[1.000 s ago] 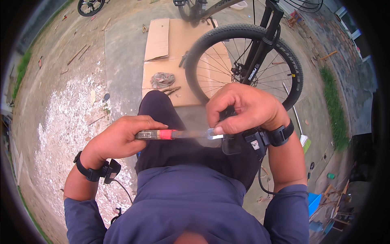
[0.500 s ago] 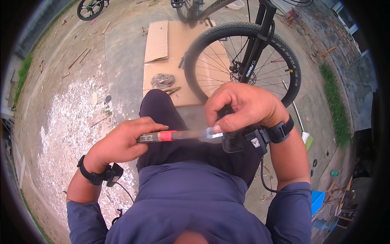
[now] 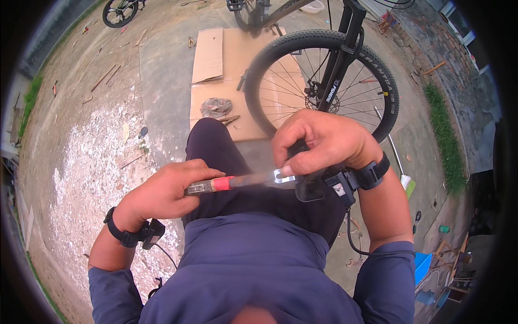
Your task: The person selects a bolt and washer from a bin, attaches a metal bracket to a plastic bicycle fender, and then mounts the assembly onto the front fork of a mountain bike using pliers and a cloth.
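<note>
My left hand (image 3: 171, 189) is closed round the handle of a long narrow tool (image 3: 221, 183). The tool has a dark, worn handle, a red band and a brownish shaft blurred toward its far end; its exact kind cannot be made out. Its tip meets a shiny silver metal tab (image 3: 284, 177) on a black part. My right hand (image 3: 326, 141) pinches this black part (image 3: 309, 190) by thumb and fingers, with the thumb beside the tab. Both hands are over my lap, and the right palm hides some of the black part.
Beyond my knees stands a bicycle with a large front wheel (image 3: 322, 86), partly over flat cardboard (image 3: 233, 70). A crumpled plastic bag (image 3: 216, 107) lies on the cardboard. At right is a white-handled brush (image 3: 404, 181); pliers (image 3: 191, 41) lie farther off.
My left hand has shifted slightly to the right and the tool with it, its tip staying against the silver tab. My right hand and the black part look nearly unmoved.
</note>
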### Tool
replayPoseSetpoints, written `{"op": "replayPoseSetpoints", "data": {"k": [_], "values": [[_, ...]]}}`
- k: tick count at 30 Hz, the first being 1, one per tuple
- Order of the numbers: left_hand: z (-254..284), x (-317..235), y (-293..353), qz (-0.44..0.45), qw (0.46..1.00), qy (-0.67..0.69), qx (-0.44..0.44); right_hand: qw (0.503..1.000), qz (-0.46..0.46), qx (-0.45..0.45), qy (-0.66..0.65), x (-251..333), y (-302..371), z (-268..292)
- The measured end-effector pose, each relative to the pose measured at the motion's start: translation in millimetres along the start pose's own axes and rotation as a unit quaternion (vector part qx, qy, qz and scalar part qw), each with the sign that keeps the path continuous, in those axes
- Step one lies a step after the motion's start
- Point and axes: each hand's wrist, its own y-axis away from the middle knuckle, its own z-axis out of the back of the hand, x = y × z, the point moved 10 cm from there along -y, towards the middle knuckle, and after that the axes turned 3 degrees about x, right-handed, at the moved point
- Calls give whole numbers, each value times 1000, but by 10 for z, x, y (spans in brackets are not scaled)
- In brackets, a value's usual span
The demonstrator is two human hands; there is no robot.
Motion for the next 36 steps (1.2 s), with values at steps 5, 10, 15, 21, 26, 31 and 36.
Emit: {"op": "replayPoseSetpoints", "data": {"k": [5, 10, 15, 21, 26, 31, 36], "values": [[-68, 4, -7, 31, 998, -27, 56, 1000, -8, 2, -12, -67, -25, -27], [-188, 38, 18, 69, 994, 30, 84, 1000, -18, 8, -13, -108, -14, -25], [-336, 154, 129, 125, 987, 74, 67, 993, 31, -32, 112, -35, 22, 36], [-419, 209, 109, 137, 988, 71, -12, 805, 80, -278, 518, 468, 361, -178], [-544, 243, 121, 162, 980, 102, -56, 749, 38, -351, 561, 346, 450, -342], [-615, 153, 44, 123, 979, 129, -102, 701, 43, -429, 567, 269, 545, -438], [-740, 151, 39, 117, 980, 123, -102, 689, 65, -446, 568, 233, 567, -470]]}}
